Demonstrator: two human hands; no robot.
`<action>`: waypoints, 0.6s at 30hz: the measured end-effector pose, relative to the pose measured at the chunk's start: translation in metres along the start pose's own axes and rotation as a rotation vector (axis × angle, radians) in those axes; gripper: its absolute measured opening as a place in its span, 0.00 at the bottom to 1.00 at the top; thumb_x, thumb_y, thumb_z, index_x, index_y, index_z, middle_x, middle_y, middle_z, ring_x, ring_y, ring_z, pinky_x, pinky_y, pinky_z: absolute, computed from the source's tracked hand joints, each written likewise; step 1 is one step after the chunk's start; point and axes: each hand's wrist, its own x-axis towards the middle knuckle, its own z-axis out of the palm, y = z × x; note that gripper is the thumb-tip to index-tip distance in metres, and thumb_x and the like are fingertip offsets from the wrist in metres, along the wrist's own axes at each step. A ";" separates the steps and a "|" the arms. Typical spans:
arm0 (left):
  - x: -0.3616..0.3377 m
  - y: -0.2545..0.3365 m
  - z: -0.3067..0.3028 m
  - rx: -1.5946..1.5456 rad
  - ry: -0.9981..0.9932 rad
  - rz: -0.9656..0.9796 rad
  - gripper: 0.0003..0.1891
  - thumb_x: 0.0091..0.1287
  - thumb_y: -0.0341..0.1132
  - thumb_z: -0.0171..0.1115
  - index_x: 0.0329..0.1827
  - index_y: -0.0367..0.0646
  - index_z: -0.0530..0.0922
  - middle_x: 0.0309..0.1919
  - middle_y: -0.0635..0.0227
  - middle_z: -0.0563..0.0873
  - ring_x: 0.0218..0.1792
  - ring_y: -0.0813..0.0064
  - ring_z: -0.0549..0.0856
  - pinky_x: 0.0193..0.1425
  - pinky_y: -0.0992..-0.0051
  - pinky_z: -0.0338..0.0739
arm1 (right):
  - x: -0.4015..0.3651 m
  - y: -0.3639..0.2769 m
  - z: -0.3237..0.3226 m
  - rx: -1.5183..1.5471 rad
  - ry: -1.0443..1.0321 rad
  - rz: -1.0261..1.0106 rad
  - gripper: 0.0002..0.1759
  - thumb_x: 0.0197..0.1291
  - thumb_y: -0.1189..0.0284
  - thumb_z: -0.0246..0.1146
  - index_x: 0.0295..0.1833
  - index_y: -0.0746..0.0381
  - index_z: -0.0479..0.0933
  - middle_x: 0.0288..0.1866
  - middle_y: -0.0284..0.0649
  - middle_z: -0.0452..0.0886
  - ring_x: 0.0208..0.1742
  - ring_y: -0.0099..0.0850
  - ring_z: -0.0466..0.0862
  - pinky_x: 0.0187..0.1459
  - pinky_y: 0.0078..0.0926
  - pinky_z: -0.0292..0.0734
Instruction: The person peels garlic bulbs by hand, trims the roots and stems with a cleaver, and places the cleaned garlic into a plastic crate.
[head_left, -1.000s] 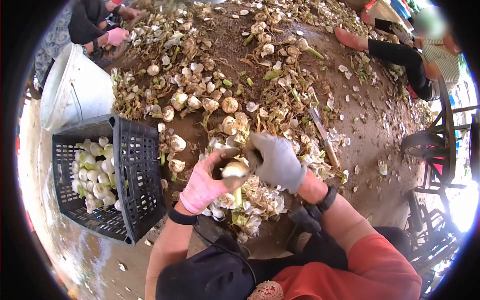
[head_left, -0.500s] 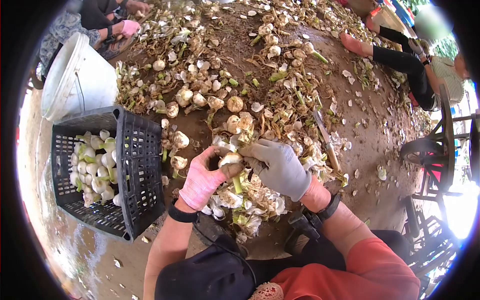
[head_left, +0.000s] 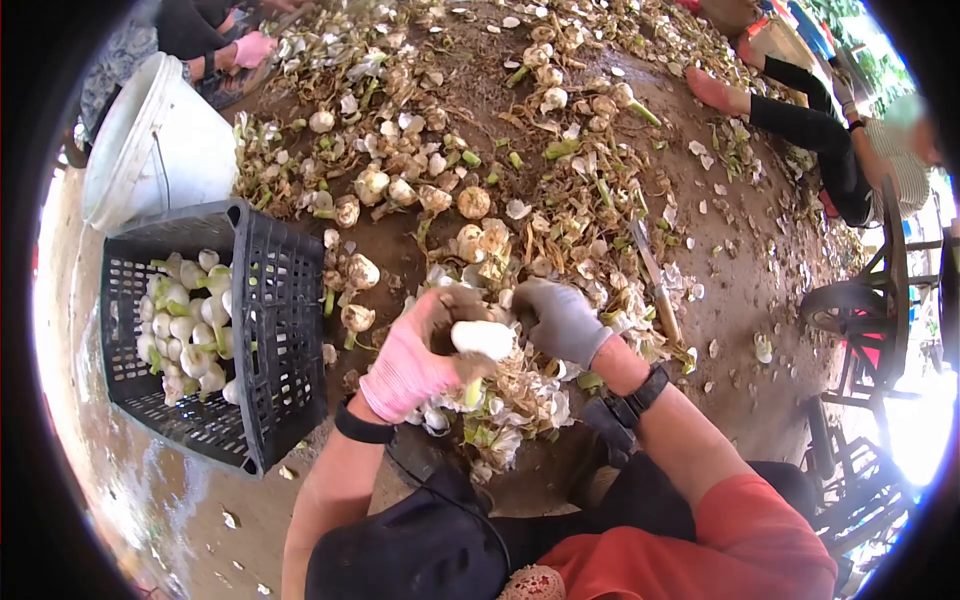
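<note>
My left hand (head_left: pixel 420 350), in a pink glove with dirty fingertips, holds a garlic bulb (head_left: pixel 483 340). The bulb's white, smooth side shows, and a piece of green stem hangs below it. My right hand (head_left: pixel 562 322), in a grey glove, is just right of the bulb with its fingers curled in and partly blurred. What those fingers pinch, if anything, I cannot make out. Under both hands lies a heap of garlic skins (head_left: pixel 510 420). Unpeeled garlic bulbs (head_left: pixel 473 202) with dry brown skins lie on the ground beyond.
A black plastic crate (head_left: pixel 285 330) at the left contains several cleaned garlic bulbs (head_left: pixel 190 325). Behind it stands a white bucket (head_left: pixel 170 150). A knife (head_left: pixel 655 280) lies on the peelings to the right. Other people sit at upper left and upper right; a wheeled cart (head_left: pixel 870 300) is far right.
The garlic bulb now shows a clean white side where brown skin was visible. My right hand has drawn slightly right, away from the bulb.
</note>
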 end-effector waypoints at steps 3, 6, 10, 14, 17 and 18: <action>-0.002 0.010 -0.009 -0.033 0.094 -0.001 0.31 0.52 0.20 0.71 0.60 0.39 0.71 0.49 0.63 0.82 0.51 0.70 0.83 0.58 0.70 0.80 | -0.005 -0.004 0.003 0.218 -0.161 -0.426 0.14 0.52 0.76 0.58 0.43 0.56 0.84 0.37 0.43 0.85 0.43 0.44 0.85 0.52 0.36 0.80; -0.019 0.020 -0.034 -0.458 0.268 0.219 0.31 0.53 0.23 0.72 0.62 0.40 0.71 0.53 0.60 0.82 0.54 0.64 0.83 0.67 0.67 0.76 | -0.001 -0.009 -0.015 0.147 -0.219 -0.093 0.12 0.56 0.73 0.60 0.46 0.56 0.83 0.42 0.44 0.87 0.44 0.41 0.87 0.51 0.35 0.80; -0.037 0.066 -0.085 -1.341 -0.346 0.754 0.24 0.61 0.26 0.69 0.59 0.37 0.70 0.58 0.58 0.77 0.60 0.63 0.79 0.65 0.62 0.80 | 0.026 0.012 -0.021 0.204 0.259 -0.105 0.13 0.60 0.72 0.61 0.50 0.55 0.82 0.42 0.43 0.85 0.44 0.42 0.86 0.50 0.37 0.80; -0.025 0.047 -0.079 -1.137 -0.322 0.639 0.33 0.56 0.31 0.75 0.64 0.38 0.70 0.62 0.58 0.76 0.61 0.63 0.78 0.65 0.65 0.79 | 0.060 -0.007 -0.015 0.051 0.296 -0.168 0.20 0.60 0.74 0.64 0.60 0.57 0.78 0.60 0.45 0.79 0.58 0.41 0.82 0.60 0.36 0.77; -0.009 0.027 -0.056 -0.894 -0.131 0.431 0.28 0.60 0.33 0.73 0.63 0.39 0.74 0.59 0.59 0.81 0.60 0.64 0.81 0.65 0.65 0.80 | 0.084 -0.027 0.007 -0.185 0.294 -0.211 0.27 0.60 0.70 0.64 0.67 0.53 0.71 0.66 0.46 0.75 0.61 0.47 0.79 0.63 0.43 0.73; -0.008 0.022 -0.049 -0.784 0.004 0.365 0.27 0.62 0.34 0.72 0.63 0.40 0.74 0.57 0.59 0.82 0.58 0.64 0.82 0.63 0.67 0.81 | 0.086 -0.025 0.012 -0.188 0.292 -0.213 0.27 0.60 0.70 0.64 0.67 0.53 0.71 0.66 0.46 0.75 0.61 0.47 0.79 0.63 0.43 0.73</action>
